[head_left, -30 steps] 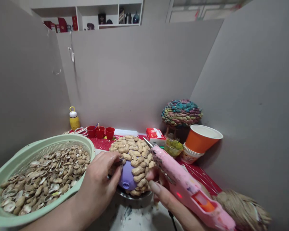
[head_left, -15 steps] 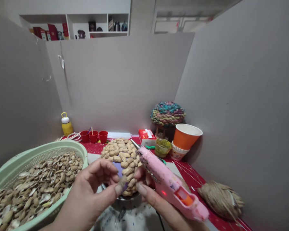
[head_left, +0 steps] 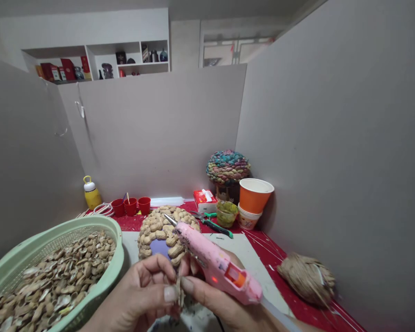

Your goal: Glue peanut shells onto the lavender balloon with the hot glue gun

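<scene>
My right hand [head_left: 224, 295] is closed round a pink hot glue gun [head_left: 207, 253] with a lit red light and a glue stick out of its back. The metal nozzle points away, up and left, over the peanut-covered dome. My left hand [head_left: 141, 290] pinches a small piece of peanut shell [head_left: 180, 293], and the thumb and fingertips of my right hand touch it too. Just beyond my hands stands the rounded form [head_left: 159, 246], largely covered with peanut shells, with a bare purple patch facing me. My fingers hide its lower part.
A green basket [head_left: 119, 249] of peanut shells stands at left. Behind are red cups [head_left: 130, 207], a yellow bottle [head_left: 92, 198], green-handled pliers [head_left: 217, 227], a tissue pack [head_left: 204, 201], a plastic bowl [head_left: 227, 214], paper cups [head_left: 256, 193] and a colourful mushroom-shaped piece [head_left: 228, 167]. Twine [head_left: 307, 279] lies right.
My hands, apart before, have come together at the shell piece. The glue gun has moved left with my right hand. The view has shifted, and the pliers show more fully.
</scene>
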Demonstrator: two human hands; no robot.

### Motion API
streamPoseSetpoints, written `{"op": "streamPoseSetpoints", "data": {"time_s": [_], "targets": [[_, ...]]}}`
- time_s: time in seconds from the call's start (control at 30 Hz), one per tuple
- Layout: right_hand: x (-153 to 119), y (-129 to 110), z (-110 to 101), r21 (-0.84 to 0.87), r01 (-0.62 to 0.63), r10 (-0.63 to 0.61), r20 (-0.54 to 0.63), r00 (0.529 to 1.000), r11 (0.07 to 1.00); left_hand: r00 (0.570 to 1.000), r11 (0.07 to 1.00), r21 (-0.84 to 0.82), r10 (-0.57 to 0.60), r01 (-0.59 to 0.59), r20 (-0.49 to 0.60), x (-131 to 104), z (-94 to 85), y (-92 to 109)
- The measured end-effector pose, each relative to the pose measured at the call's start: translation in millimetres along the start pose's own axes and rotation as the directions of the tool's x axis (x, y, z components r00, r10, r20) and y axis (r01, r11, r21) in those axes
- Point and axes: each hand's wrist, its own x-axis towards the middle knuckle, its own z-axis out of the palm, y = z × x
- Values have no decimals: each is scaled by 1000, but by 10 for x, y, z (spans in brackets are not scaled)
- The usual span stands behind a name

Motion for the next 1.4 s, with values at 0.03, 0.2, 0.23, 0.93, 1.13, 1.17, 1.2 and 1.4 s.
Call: {"op": "streamPoseSetpoints", "data": {"time_s": [0.03,0.2,0.23,0.93,1.13,1.17,1.2,1.4], "targets": [[-4,-4,5,-12,-7,7,-6,1000,1000,1000,1000,-8,-4,4,4,0,-4,-7],[-35,-35,41,-112,36,-44,-68,997,993,999,998,-57,13,-11,41,6,-4,-41],[-40,-39,46,-120,36,-45,-73,996,992,999,998,-67,13,-9,52,8,-2,-45],[29,-262,-57,-45,34,-34,3,999,998,982,980,-64,184,-186,-42,51,-120,110],[-1,-382,-150,-256,113,-98,68,993,960,968,971,-57,226,-233,-106,58,-120,133],[-5,-386,-157,-285,132,-114,77,990,949,967,970,-54,230,-236,-108,57,-120,132],[-8,-389,-162,-313,146,-126,83,989,939,966,969,-50,234,-241,-112,57,-122,131],[-9,-400,-196,-438,225,-192,119,974,870,942,951,-14,304,-309,-143,75,-203,199]]}}
